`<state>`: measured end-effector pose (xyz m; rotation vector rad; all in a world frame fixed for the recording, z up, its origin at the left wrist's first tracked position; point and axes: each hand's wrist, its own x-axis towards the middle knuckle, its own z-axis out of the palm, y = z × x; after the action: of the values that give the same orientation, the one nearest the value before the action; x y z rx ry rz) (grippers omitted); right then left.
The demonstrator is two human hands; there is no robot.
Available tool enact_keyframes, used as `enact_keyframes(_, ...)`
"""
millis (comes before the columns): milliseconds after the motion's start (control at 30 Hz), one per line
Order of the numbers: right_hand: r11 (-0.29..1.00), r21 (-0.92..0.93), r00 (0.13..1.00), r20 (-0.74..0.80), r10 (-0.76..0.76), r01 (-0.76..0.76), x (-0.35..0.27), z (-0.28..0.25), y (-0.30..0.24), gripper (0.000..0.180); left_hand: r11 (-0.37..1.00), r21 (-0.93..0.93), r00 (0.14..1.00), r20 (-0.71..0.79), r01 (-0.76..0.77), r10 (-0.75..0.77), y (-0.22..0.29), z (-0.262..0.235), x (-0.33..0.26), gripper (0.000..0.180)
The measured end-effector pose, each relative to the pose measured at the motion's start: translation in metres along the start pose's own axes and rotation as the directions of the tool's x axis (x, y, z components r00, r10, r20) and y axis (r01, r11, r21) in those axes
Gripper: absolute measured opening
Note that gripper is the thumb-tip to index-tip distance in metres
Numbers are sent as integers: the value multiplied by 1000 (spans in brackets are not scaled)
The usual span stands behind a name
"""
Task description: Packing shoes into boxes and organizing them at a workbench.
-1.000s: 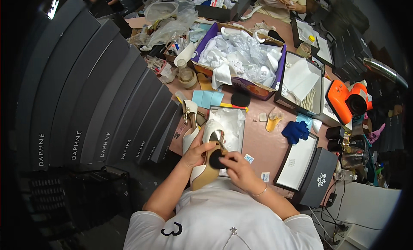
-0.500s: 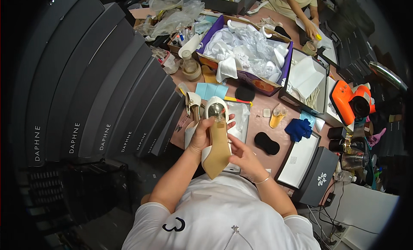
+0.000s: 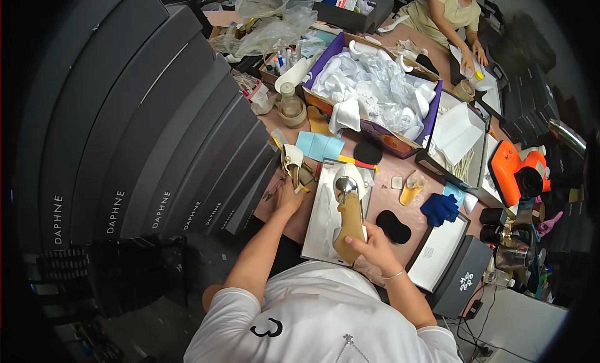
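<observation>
My right hand (image 3: 373,249) grips a white heeled shoe (image 3: 351,220) by its toe end. The tan sole faces up, and the heel end with its shiny metallic heel points away from me. Beneath this shoe lies an open shoe box (image 3: 321,228) lined with white tissue paper. To the left, my left hand (image 3: 291,197) is closed around the lower part of a second white shoe (image 3: 291,155), which has an ornament on its strap. The left fingertips are partly hidden by that shoe.
Dark shoe boxes (image 3: 144,125) are stacked high at my left. A purple carton (image 3: 390,147) of crumpled white paper stands ahead. A black pad (image 3: 394,226), a blue cloth (image 3: 440,208) and an orange tool (image 3: 505,166) lie rightward. Another person (image 3: 440,19) works at the far right.
My left hand has let go of the first shoe and moved left onto the second. My right hand now holds the first shoe alone, over the box. The view has shifted slightly.
</observation>
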<state>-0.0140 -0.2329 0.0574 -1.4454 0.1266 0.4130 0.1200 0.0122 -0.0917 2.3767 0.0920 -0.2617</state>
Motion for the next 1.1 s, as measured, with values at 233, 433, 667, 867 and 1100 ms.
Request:
enact_keyframes(233,966,248,997,46,62,-71,-2,-18,11,41,488,-833,868,424,261,259,76,-93,-69,30)
enact_keyframes(433,968,225,980,184,71,-113,-17,-3,-10,42,418,-877,766,433,236,475,94,-98,-108,45)
enact_keyframes(667,980,181,975,219,41,-82,-34,-2,-10,39,430,-871,709,457,237,537,92,-102,-117,48)
enact_keyframes(867,939,310,977,196,88,-147,-32,0,-13,43,402,-852,770,493,334,405,110,-104,-118,46)
enact_keyframes(1100,917,386,979,203,20,-99,-14,-11,21,47,320,-833,777,543,452,317,115,-92,-112,51)
